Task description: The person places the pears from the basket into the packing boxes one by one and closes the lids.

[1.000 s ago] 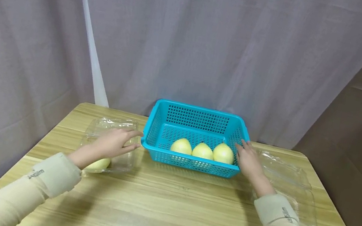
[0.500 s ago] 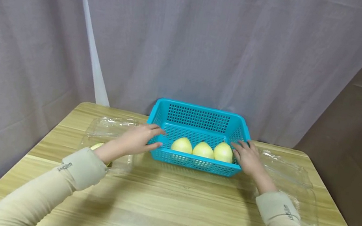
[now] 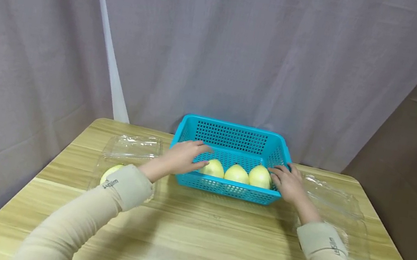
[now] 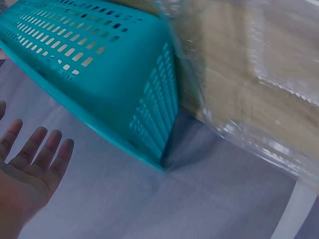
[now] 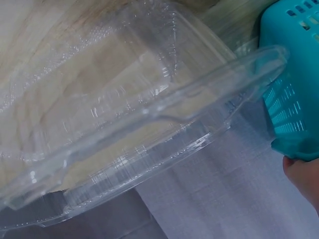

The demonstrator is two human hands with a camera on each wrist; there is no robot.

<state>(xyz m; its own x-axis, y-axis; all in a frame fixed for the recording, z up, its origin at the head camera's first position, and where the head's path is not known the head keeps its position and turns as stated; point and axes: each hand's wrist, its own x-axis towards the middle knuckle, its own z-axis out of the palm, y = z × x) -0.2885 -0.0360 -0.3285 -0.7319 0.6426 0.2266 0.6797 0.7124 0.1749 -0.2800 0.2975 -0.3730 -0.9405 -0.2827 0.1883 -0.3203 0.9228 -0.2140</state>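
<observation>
Three pale yellow pears (image 3: 237,174) lie in a row along the near side of a blue perforated basket (image 3: 223,189). My left hand (image 3: 183,155) is over the basket's left part, thumb and fingers apart, close to the leftmost pear (image 3: 214,168); whether it touches cannot be told. In the left wrist view this hand (image 4: 32,174) shows spread, fairly straight fingers and holds nothing. At the basket's right rim, my right hand (image 3: 288,184) rests with its fingers reaching inside, close to the rightmost pear (image 3: 260,176). The right wrist view shows only part of it (image 5: 305,179), against the rim.
Left of the basket, a clear plastic clamshell box (image 3: 135,147) with a pear (image 3: 111,173) in it is partly hidden by my sleeve. Another clear plastic box (image 3: 333,201) lies at the right. Behind the wooden table (image 3: 209,249) hangs a grey curtain (image 3: 246,53).
My left hand has moved right, from beside the basket's left rim to over its inside, near the leftmost pear. The right hand stays at the right rim; basket and pears keep their places.
</observation>
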